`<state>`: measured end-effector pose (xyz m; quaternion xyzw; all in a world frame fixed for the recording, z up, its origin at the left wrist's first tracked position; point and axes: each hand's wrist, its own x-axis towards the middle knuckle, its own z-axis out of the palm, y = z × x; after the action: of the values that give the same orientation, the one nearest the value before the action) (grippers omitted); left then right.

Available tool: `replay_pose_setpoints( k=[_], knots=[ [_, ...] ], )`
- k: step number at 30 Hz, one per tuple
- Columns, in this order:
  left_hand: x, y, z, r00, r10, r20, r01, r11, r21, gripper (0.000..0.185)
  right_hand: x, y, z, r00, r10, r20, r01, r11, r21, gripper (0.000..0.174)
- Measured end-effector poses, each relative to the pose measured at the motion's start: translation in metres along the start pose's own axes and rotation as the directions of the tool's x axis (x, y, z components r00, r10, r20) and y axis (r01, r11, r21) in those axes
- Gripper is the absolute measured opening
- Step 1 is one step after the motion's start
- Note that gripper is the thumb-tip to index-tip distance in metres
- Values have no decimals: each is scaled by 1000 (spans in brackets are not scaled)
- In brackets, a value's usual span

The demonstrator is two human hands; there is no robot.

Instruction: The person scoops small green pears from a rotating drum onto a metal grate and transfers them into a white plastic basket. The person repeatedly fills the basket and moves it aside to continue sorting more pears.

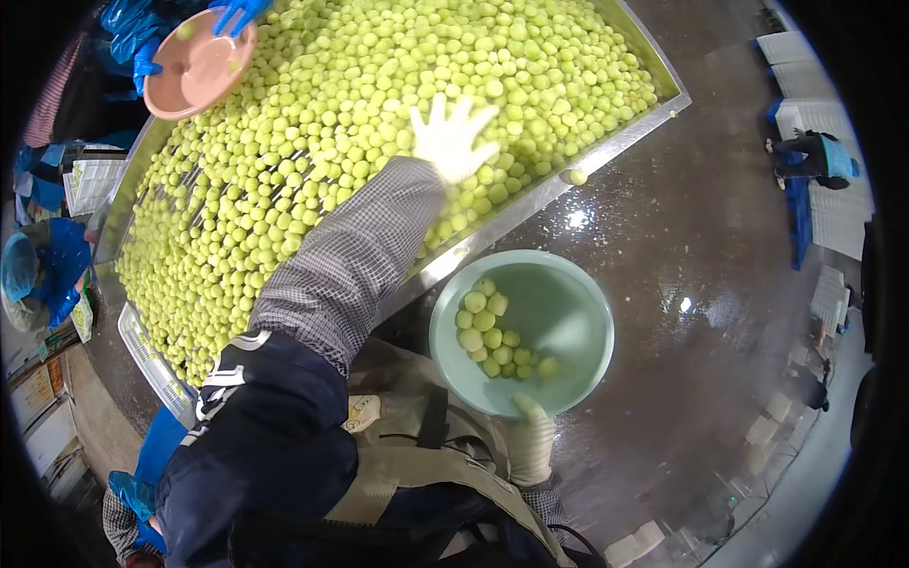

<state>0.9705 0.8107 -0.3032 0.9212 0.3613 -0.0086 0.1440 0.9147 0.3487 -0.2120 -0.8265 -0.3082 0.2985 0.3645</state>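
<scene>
My left hand [454,138], in a pale glove, is palm down with its fingers spread over a thick layer of round green fruits [341,135]. Whether it presses on them I cannot tell. The fruits cover a wide metal sorting table [497,228] with a raised rim; dark slats show through on its left side. My right hand [532,444], also gloved, grips the near rim of a pale green plastic basin [568,319]. A small heap of green fruits [490,330] lies at the left inside that basin, and one beside the heap is blurred.
Across the table, a co-worker's blue-gloved hands [240,13] hold a tilted pink basin [192,78]. Another worker [50,270] stands at the left. A white perforated crate [156,362] adjoins the table. White stacked crates [841,213] and a person [817,160] are beyond the wet floor [696,234].
</scene>
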Motion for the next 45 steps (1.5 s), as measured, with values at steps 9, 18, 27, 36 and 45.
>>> replay_pose_setpoints(
  k=[9, 18, 27, 36, 45],
  knots=[
    [-60, -80, -3, 965, -190, 178, 135, 951, 279, 64, -16, 26, -8, 995, 89, -44, -84, 991, 108, 44],
    [171, 73, -3, 999, 25, 28, -20, 989, -144, 68, -20, 21, -17, 954, 264, -143, -207, 923, 324, 35],
    [75, 60, 39, 966, 147, 212, -181, 972, 151, 88, -10, 23, -27, 912, 407, -43, -328, 789, 519, 30],
    [-127, -24, 59, 981, 159, 114, -170, 981, 91, 69, 20, 42, -49, 974, 227, 21, -223, 930, 293, 26],
    [-243, -88, 44, 998, -59, 25, 57, 995, 81, 69, 68, -24, -71, 949, 252, 191, -315, 702, 638, 31]
  ],
)
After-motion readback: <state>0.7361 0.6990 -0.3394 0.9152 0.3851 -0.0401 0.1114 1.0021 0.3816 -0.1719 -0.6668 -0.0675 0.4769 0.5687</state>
